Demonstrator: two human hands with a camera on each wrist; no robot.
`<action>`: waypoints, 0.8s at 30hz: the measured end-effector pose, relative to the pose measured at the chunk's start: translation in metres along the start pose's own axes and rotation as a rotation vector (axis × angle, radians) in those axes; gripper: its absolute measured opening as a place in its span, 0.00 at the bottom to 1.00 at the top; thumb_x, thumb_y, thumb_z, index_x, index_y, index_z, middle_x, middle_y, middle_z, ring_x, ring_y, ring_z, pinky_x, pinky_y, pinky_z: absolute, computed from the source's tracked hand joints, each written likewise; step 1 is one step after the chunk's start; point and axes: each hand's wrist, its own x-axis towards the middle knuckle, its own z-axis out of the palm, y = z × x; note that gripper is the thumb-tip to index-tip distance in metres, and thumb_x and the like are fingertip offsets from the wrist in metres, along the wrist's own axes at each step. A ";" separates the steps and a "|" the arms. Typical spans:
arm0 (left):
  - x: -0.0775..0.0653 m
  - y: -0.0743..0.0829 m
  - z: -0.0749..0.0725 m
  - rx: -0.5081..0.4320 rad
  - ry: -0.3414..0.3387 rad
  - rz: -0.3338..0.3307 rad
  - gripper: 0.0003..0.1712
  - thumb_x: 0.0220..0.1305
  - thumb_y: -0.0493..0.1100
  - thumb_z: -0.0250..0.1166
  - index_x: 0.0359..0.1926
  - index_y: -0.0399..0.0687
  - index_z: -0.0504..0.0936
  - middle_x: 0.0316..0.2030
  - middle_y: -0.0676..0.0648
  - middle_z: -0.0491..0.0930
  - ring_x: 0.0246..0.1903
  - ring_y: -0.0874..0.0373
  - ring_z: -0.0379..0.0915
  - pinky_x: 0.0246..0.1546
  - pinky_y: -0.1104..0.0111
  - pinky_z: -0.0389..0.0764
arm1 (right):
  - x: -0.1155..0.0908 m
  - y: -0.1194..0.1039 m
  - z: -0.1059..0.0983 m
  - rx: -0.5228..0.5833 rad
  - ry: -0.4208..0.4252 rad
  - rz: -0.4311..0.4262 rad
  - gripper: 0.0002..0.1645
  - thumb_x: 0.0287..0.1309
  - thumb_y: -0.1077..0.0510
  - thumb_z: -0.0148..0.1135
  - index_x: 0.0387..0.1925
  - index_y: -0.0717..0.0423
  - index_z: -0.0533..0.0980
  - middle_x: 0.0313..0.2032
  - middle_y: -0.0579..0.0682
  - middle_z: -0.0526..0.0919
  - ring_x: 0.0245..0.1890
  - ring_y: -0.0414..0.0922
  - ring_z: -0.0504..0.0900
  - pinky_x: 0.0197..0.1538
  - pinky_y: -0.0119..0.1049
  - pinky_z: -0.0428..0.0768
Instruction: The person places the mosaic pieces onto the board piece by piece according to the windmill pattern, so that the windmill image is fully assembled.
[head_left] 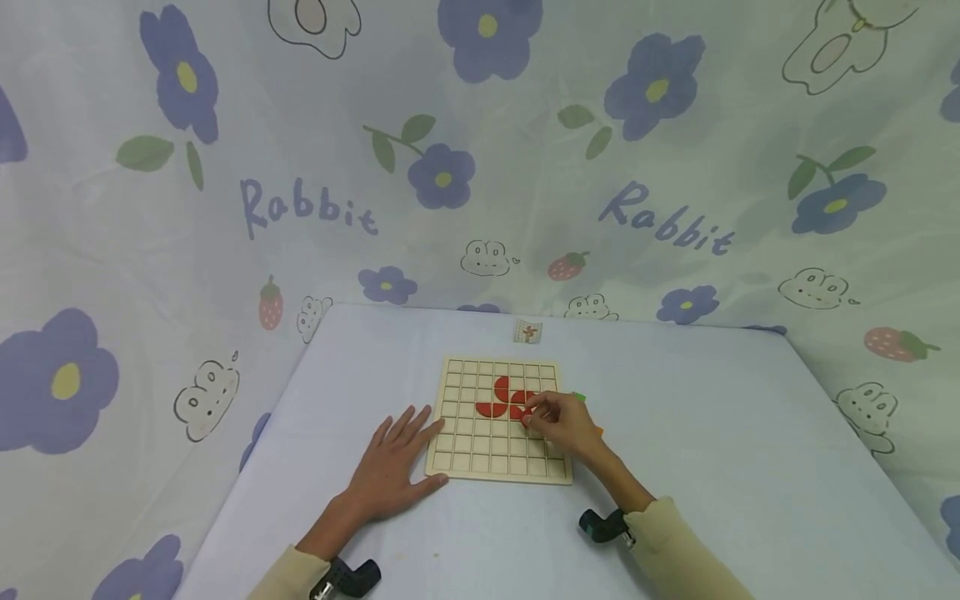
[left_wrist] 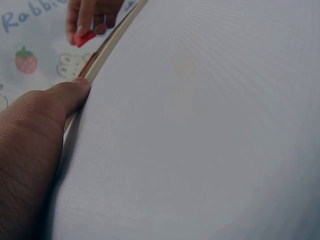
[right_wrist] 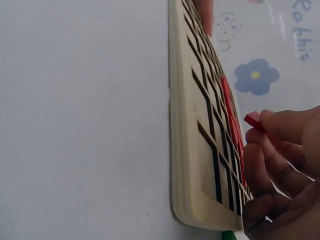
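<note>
A square wooden grid board (head_left: 480, 446) lies on the white table. Several red rounded pieces (head_left: 492, 409) sit in its middle squares, grouped like a pinwheel. Above the board's right half, my right hand (head_left: 564, 425) pinches a small red piece (right_wrist: 254, 120) between thumb and fingers; in the right wrist view it is held above the board's surface. My left hand (head_left: 386, 477) rests flat with fingers spread, fingertips at the board's left edge and thumb at its near left corner. The left wrist view also shows the pinched red piece (left_wrist: 84, 39).
Beyond the board lies a small pattern card (head_left: 527, 332) with a red figure on a grid. Bits of a green piece (head_left: 579, 397) and an orange piece (head_left: 600, 432) show past the right hand, mostly hidden. A printed rabbit-and-flower cloth (head_left: 525, 208) hangs behind the table.
</note>
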 end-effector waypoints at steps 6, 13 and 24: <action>0.000 0.000 0.000 0.010 -0.002 -0.002 0.49 0.60 0.76 0.54 0.75 0.58 0.61 0.75 0.48 0.52 0.74 0.47 0.42 0.71 0.47 0.45 | 0.000 -0.003 0.006 -0.099 -0.007 0.011 0.06 0.55 0.64 0.70 0.37 0.57 0.85 0.23 0.41 0.82 0.21 0.39 0.76 0.24 0.31 0.76; -0.001 0.000 0.002 0.011 0.018 0.005 0.49 0.59 0.75 0.55 0.74 0.57 0.62 0.75 0.47 0.54 0.74 0.46 0.45 0.70 0.46 0.47 | -0.001 -0.002 0.009 -0.184 0.001 -0.012 0.07 0.55 0.63 0.71 0.37 0.58 0.85 0.23 0.39 0.80 0.21 0.36 0.75 0.24 0.30 0.76; -0.001 0.000 0.002 0.009 0.018 0.003 0.49 0.59 0.75 0.56 0.74 0.57 0.62 0.75 0.47 0.53 0.74 0.47 0.44 0.70 0.46 0.47 | -0.003 0.000 0.007 -0.254 -0.064 -0.088 0.11 0.52 0.62 0.74 0.39 0.59 0.85 0.24 0.38 0.78 0.24 0.35 0.74 0.27 0.29 0.76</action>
